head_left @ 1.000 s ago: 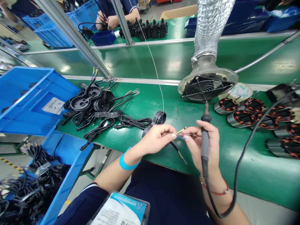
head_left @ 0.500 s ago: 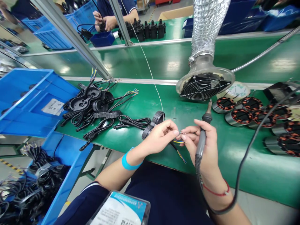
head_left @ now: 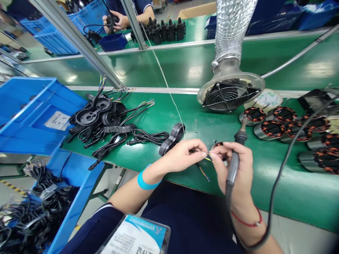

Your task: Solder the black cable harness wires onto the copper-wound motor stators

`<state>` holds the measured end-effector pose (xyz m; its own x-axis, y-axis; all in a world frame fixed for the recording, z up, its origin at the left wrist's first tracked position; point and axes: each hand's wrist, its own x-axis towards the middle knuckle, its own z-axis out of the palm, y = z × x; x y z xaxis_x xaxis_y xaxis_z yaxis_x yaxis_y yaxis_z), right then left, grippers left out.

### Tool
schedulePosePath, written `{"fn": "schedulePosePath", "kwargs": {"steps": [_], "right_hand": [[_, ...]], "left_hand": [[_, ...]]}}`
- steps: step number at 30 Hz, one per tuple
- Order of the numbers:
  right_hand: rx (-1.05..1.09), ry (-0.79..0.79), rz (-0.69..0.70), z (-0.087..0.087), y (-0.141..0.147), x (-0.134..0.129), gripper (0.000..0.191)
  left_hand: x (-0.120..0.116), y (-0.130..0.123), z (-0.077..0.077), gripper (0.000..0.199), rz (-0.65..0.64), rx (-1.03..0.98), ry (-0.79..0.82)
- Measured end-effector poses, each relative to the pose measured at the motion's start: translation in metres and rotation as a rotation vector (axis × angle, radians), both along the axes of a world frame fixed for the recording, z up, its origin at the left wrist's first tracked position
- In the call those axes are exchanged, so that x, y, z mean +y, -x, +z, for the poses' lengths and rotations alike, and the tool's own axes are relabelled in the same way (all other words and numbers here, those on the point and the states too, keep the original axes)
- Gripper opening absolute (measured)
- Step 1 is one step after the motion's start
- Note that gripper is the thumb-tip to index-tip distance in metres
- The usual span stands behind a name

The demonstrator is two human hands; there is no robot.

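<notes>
Thumb and index finger of my left hand point(head_left: 185, 155) are pinched on thin wire ends. Against them, the fingertips of my right hand point(head_left: 235, 165) pinch the same spot, with a yellow wire point(head_left: 208, 159) showing just below. A grey soldering iron point(head_left: 233, 165) rests in my right hand, its tip pointing up and away. Behind my right fingers a wound coil part point(head_left: 218, 144) is partly hidden. A black two-ring housing point(head_left: 172, 139) with a bundled cable point(head_left: 150, 137) lies beyond my left hand. A thin white strand point(head_left: 174, 102) hangs down behind that hand.
A fume extractor fan point(head_left: 227, 97) hangs over the green bench point(head_left: 278, 190). Several wound stators point(head_left: 272, 129) stand at right. Housings with cables point(head_left: 92, 114) and blue bins point(head_left: 31, 113) are at left. A person's hands point(head_left: 116, 23) work across the bench.
My right hand and the iron have shifted slightly right. The coil part now shows behind my right fingers. Across the bench, the person's hands have moved a little.
</notes>
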<state>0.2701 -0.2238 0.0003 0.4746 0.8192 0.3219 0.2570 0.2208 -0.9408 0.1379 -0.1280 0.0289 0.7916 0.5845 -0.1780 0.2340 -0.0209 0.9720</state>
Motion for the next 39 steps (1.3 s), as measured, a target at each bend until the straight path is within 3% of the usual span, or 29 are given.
{"fn": "schedulePosePath", "kwargs": {"steps": [4,8,12,16,21,28,32,39], "right_hand": [[-0.137,0.168,-0.077,0.003,-0.02,-0.011,0.032],[-0.27,0.32,-0.252,0.008,-0.04,-0.028,0.047],[-0.092,0.161,-0.34,0.003,-0.045,-0.034,0.044],[0.046,-0.037,-0.418,-0.014,-0.045,-0.031,0.032],[-0.15,-0.253,-0.445,-0.036,-0.045,-0.035,0.019],[-0.301,-0.299,-0.424,-0.043,-0.043,-0.032,0.015],[-0.379,-0.247,-0.436,-0.04,-0.044,-0.031,0.016],[-0.368,-0.248,-0.379,-0.039,-0.044,-0.031,0.016]], "left_hand": [[0.004,-0.012,-0.009,0.013,0.031,0.073,-0.048],[0.008,-0.025,-0.021,0.015,0.129,0.124,-0.091],[0.013,-0.032,-0.029,0.016,0.173,0.103,-0.144],[0.014,-0.033,-0.037,0.016,0.193,0.089,-0.134],[0.011,-0.032,-0.043,0.016,0.225,0.009,-0.113],[0.009,-0.033,-0.044,0.011,0.237,-0.029,-0.17],[0.008,-0.034,-0.044,0.009,0.243,-0.025,-0.18],[0.008,-0.034,-0.045,0.008,0.247,-0.026,-0.198]]}}
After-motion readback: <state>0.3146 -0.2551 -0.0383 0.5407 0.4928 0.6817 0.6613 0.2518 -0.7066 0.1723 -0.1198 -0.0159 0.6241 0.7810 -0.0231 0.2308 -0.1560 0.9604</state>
